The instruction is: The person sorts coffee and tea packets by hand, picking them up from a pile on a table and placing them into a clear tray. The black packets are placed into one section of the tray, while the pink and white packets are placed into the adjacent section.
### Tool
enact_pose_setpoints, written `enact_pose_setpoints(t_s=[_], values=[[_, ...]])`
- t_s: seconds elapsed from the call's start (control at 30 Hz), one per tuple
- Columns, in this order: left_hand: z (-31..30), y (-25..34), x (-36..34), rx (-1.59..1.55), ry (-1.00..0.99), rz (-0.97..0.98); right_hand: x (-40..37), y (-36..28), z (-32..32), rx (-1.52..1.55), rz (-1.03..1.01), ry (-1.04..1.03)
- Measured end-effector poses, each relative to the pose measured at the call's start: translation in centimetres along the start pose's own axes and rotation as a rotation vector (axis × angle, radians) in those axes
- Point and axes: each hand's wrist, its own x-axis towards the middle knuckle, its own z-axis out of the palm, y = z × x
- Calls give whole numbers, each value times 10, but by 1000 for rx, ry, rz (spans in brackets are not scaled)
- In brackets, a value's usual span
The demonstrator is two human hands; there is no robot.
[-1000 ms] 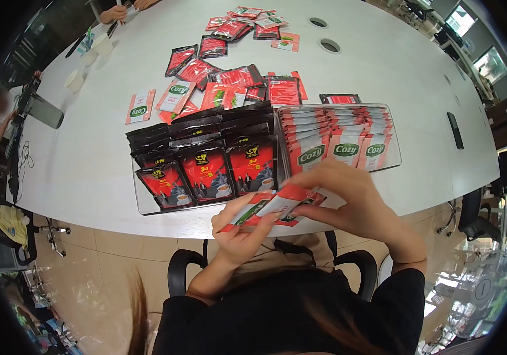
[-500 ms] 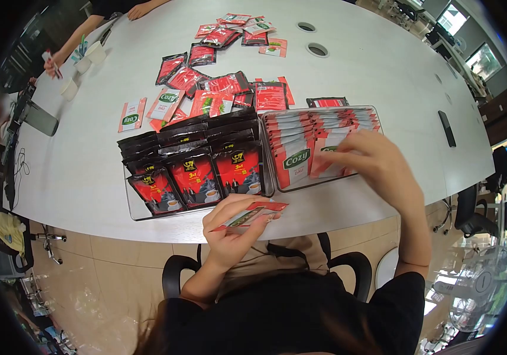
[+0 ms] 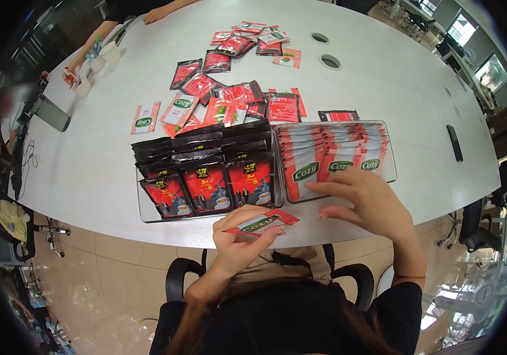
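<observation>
My left hand [image 3: 238, 239] holds a small stack of red-and-white Cozy sachets [image 3: 260, 224] flat over the table's near edge. My right hand [image 3: 364, 198] is empty, fingers spread, resting at the front of the right clear tray [image 3: 390, 168], which is packed with upright Cozy sachets [image 3: 305, 171]. The left clear tray [image 3: 147, 210] holds rows of black-and-red G7 coffee sachets [image 3: 208, 186].
Loose red, black and white sachets [image 3: 229, 97] lie scattered on the white table [image 3: 88, 160] beyond the trays. A black phone [image 3: 454, 142] lies at the right. Paper cups [image 3: 109, 52] and another person's hand [image 3: 70, 75] are at the far left. Two cable holes [image 3: 330, 61] sit at the back.
My right hand took a sachet from my left hand's stack, set it into the right tray, then drew back to the tray's front edge. My left hand stayed put.
</observation>
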Motion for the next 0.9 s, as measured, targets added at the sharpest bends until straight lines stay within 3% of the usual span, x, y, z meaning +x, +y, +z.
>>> enact_pose_setpoints(t_s=[0.3,0.43,0.53,0.73,0.87,0.9], values=[[-3,0,4,66,-57,114,7,4,-2,46,-51,-69],[1,4,-2,-56,-11,-24,10,5,-3,75,-73,-47],[1,7,0,4,-60,0,6,0,-11,81,-28,9],[2,4,7,310,-214,198,17,-35,2,250,-244,317],[3,17,12,327,-309,107,10,-33,4,169,-261,351],[3,13,9,262,-296,55,5,-35,-1,171,-159,424]])
